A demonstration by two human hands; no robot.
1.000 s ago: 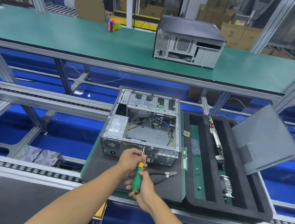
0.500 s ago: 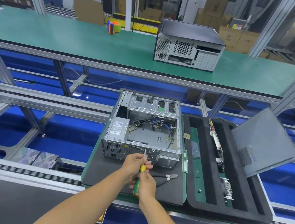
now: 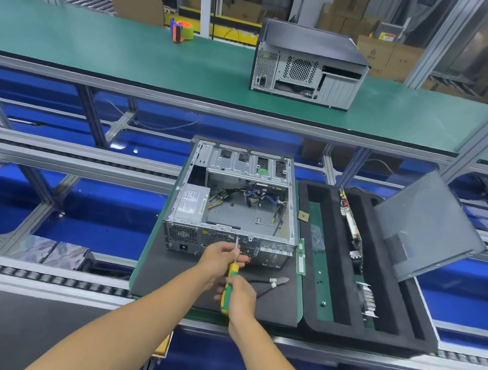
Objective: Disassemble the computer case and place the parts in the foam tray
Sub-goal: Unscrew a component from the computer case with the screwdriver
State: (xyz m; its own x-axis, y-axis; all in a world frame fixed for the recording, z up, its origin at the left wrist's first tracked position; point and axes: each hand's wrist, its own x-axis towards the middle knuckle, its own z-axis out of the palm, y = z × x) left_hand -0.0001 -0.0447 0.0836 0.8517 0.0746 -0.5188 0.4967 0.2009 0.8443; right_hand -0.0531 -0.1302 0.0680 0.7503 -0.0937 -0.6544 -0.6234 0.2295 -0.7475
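Fingers (image 3: 235,252) of the left hand (image 3: 220,255) pinch the shaft while the right hand (image 3: 239,298) grips the screwdriver (image 3: 228,289) handle. Its tip has moved up onto the computer case (image 3: 234,211) rear edge, so a screw there is probably next.

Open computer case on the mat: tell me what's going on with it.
A person is unscrewing the rear panel of the open computer case. The right hand grips the screwdriver by its handle, and the left hand pinches its shaft near the tip. The side panel leans on the foam tray, which already holds some boards. Cutters lie on the mat.
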